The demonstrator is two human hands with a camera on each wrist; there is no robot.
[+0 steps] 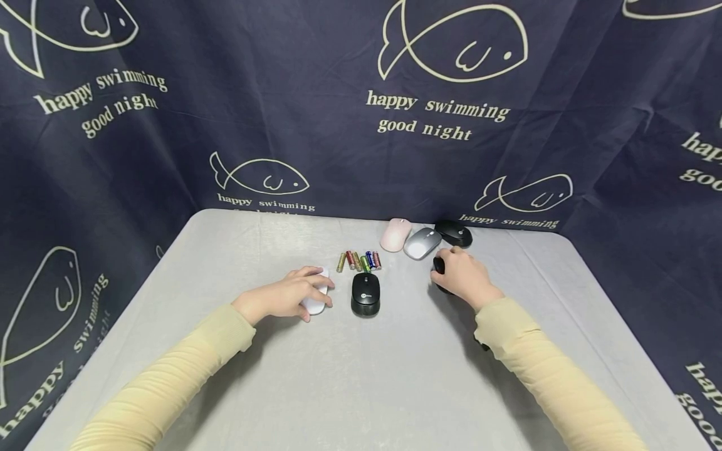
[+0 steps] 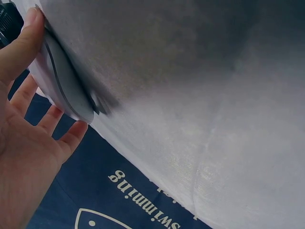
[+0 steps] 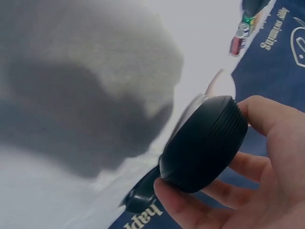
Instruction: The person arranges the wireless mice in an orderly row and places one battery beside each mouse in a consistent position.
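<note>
On the left of the table, my left hand (image 1: 284, 295) holds a white computer mouse (image 1: 316, 305) across its top and sides. In the left wrist view, the thumb and fingers sit on opposite sides of that mouse (image 2: 64, 88). Farther right, my right hand (image 1: 465, 275) grips a black computer mouse (image 1: 439, 265), mostly hidden by the hand in the head view. The right wrist view shows this mouse (image 3: 205, 148) with its ribbed side between thumb and fingers. Between the hands lies another black mouse (image 1: 365, 294), touched by neither.
A row of several small batteries (image 1: 356, 260) lies just behind the middle mouse. Near the table's back edge are a pink mouse (image 1: 396, 235), a grey mouse (image 1: 423, 243) and a black mouse (image 1: 455, 233). A dark blue printed curtain (image 1: 338, 125) hangs behind the grey-white table (image 1: 350, 382).
</note>
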